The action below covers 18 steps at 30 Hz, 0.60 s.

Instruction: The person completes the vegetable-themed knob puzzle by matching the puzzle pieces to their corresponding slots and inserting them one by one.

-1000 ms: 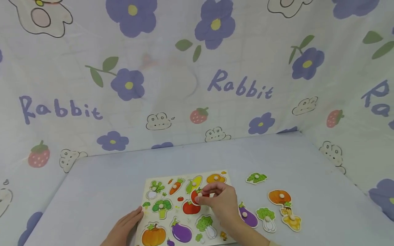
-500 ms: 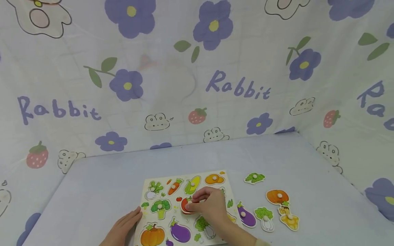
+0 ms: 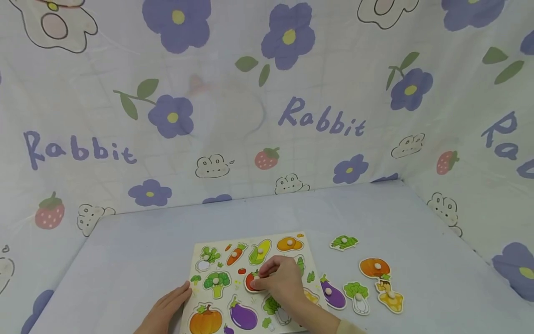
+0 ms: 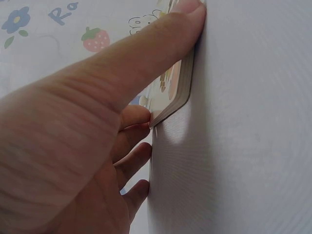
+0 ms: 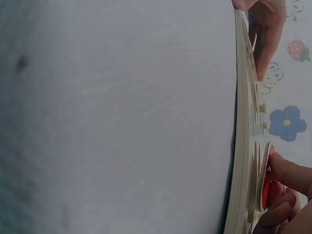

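My right hand (image 3: pixel 285 283) pinches a red tomato puzzle piece (image 3: pixel 250 281) between thumb and fingertips, close over the middle of the vegetable puzzle board (image 3: pixel 224 307). In the right wrist view the tomato piece (image 5: pixel 265 192) is tilted close against the board's top, its printed face partly behind the fingers. At the board's left edge rests my left hand (image 3: pixel 167 306), fingers extended. The left wrist view shows its thumb (image 4: pixel 161 46) stretched along one side of the board and the fingertips at the corner. Knobbed broccoli (image 3: pixel 218 284), carrot (image 3: pixel 235 256) and corn (image 3: pixel 262 253) pieces lie in the board.
Loose pieces lie right of the board: an eggplant (image 3: pixel 333 293), a bok choy (image 3: pixel 357 297), a leafy green (image 3: pixel 344 242), a pumpkin (image 3: pixel 372 267) and a yellow piece (image 3: pixel 391 304) touching or overlapping the pumpkin. A rabbit-print curtain (image 3: pixel 233 116) hangs behind the pale table (image 3: pixel 137 250).
My right hand has moved left and down with the tomato piece, from above the printed tomato spot onto it. My left hand stays at the board's edge.
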### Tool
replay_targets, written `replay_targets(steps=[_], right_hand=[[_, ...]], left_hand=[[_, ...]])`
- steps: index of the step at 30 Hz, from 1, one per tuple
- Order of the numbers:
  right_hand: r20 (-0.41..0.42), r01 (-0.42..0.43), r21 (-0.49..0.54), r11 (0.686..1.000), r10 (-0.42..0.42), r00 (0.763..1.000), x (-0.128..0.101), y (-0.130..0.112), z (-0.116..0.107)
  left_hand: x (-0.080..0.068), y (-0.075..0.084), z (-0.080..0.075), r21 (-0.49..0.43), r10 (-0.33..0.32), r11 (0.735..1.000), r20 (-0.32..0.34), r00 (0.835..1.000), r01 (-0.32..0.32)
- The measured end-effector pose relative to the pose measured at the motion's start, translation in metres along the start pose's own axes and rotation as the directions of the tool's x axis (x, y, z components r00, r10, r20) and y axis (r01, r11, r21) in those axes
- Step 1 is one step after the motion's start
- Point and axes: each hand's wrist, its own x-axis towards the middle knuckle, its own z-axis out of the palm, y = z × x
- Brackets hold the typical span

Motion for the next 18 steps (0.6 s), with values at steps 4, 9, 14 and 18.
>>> replay_targets(steps=[4, 9, 14, 18], right_hand=[[-0.010, 0.002, -0.032, 0.999, -0.003, 1.000, 0.0021, 0.0024, 0.0015], [-0.009, 0.043, -0.046, 0.998, -0.043, 0.999, 0.0031, 0.0042, 0.0016], [-0.003, 0.073, -0.065, 0.995, -0.074, 0.997, 0.0040, 0.0061, 0.0018], [-0.004, 0.094, -0.081, 0.992, -0.095, 0.995, 0.0046, 0.0059, 0.0026]], left_hand=[[0.0015, 0.0004, 0.0002, -0.004, -0.017, 1.000, 0.011, 1.000, 0.017], [0.0016, -0.0010, 0.0018, 0.004, -0.011, 1.000, 0.003, 1.000, 0.011], [0.0011, -0.0014, 0.0025, 0.012, 0.002, 1.000, -0.021, 1.000, -0.002], [0.0010, -0.0008, 0.0026, 0.003, -0.020, 1.000, -0.010, 1.000, 0.020]])
